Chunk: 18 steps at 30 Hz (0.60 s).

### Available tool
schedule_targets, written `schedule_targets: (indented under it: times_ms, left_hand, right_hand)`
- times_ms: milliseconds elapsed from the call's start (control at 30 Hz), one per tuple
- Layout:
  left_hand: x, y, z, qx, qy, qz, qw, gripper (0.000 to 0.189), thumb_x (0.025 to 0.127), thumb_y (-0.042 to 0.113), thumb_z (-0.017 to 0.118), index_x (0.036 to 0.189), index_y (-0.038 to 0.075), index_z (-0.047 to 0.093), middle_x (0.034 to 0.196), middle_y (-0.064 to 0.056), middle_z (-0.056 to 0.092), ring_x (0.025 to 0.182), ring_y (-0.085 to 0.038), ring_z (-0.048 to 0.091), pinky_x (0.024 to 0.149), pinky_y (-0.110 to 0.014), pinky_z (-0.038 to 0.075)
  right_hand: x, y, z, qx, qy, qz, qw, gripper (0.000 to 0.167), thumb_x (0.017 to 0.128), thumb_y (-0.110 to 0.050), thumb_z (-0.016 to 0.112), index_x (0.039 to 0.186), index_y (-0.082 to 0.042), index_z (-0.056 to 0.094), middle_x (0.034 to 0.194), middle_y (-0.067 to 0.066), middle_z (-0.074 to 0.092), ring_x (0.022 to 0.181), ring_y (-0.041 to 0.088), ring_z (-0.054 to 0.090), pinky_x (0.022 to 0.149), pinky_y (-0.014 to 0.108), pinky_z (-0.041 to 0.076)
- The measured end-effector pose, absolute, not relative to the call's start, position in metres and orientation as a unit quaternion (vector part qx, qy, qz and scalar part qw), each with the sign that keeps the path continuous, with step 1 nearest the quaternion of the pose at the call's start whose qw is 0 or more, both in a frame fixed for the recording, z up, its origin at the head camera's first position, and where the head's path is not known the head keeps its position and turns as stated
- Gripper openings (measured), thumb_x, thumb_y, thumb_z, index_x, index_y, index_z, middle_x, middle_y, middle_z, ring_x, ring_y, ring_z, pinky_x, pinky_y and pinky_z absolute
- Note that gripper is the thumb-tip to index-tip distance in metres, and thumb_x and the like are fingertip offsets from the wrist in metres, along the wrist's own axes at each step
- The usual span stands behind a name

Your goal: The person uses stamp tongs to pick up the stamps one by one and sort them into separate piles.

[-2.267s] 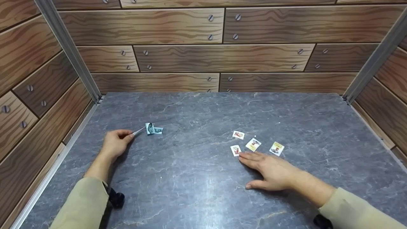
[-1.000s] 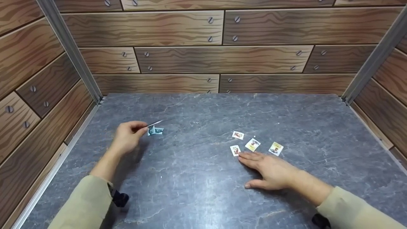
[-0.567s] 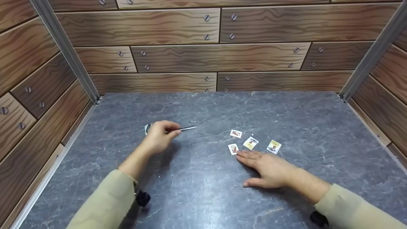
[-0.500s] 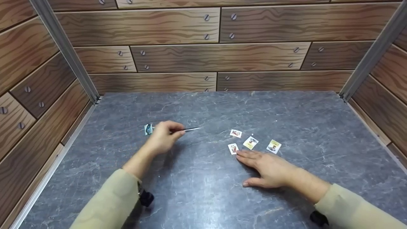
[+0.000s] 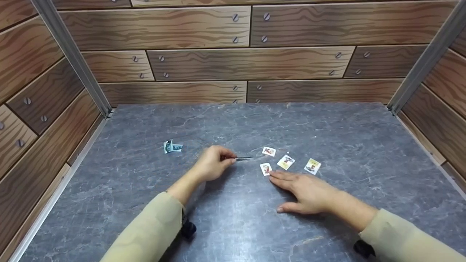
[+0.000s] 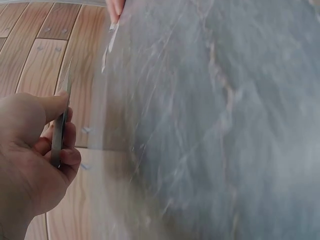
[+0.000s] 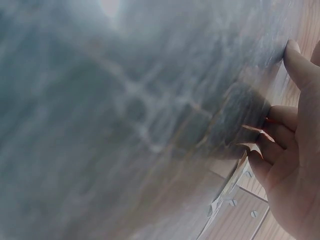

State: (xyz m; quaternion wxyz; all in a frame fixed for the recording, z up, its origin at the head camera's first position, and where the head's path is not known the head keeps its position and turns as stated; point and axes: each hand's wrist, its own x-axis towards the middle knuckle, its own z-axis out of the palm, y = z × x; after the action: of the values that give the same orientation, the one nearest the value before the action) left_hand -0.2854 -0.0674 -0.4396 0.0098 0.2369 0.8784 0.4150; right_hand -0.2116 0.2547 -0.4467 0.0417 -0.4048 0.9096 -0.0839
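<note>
My left hand (image 5: 215, 163) pinches a pair of metal tweezers (image 5: 243, 158), their tips pointing right. In the left wrist view, thumb and curled fingers close round the tweezers (image 6: 59, 132); nothing shows between the tips. Palm down on the table, my right hand (image 5: 309, 193) lies with fingers extended and thumb spread. Its fingertips are right at the corner of a small white stamp (image 5: 265, 169) with a red picture. A similar red stamp (image 5: 268, 151) lies behind that one. Two yellowish stamps, one nearer the middle (image 5: 286, 162) and another farther right (image 5: 312, 166), lie beyond the right fingers.
Two teal stamps (image 5: 168, 147) overlap at the left of the grey marbled table (image 5: 233, 218). A tiny white speck (image 5: 288, 152) sits behind the middle yellowish stamp. Wood-patterned walls (image 5: 204, 65) and metal corner posts enclose the back and sides.
My left hand has carried the tweezers from beside the teal stamps rightward to near the red stamps, uncovering the teal pair. The right hand stays in place.
</note>
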Motion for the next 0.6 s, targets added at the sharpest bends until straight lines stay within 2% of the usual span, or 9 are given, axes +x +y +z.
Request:
schedule_targets:
  times_ms: [267, 600]
  left_hand:
    - [-0.287, -0.054, -0.447, 0.256, 0.874, 0.412, 0.018, 0.008, 0.096, 0.006, 0.076, 0.1, 0.002, 0.082, 0.088, -0.002, 0.076, 0.075, -0.007, 0.057, 0.072, -0.029, 0.051]
    - [-0.291, -0.049, -0.458, 0.262, 0.874, 0.408, 0.02, 0.007, 0.097, 0.005, 0.075, 0.097, 0.003, 0.081, 0.087, -0.002, 0.076, 0.076, -0.007, 0.058, 0.074, -0.03, 0.052]
  right_hand:
    - [-0.213, 0.255, -0.447, -0.397, 0.912, -0.082, 0.057, 0.09, 0.098, -0.068, 0.062, 0.16, -0.006, 0.045, 0.168, 0.008, 0.038, 0.149, 0.031, 0.043, 0.117, 0.052, 0.039]
    - [-0.212, 0.256, -0.448, -0.404, 0.91, -0.085, 0.042, 0.089, 0.098, -0.069, 0.061, 0.159, -0.006, 0.047, 0.167, 0.009, 0.041, 0.149, 0.03, 0.044, 0.116, 0.051, 0.041]
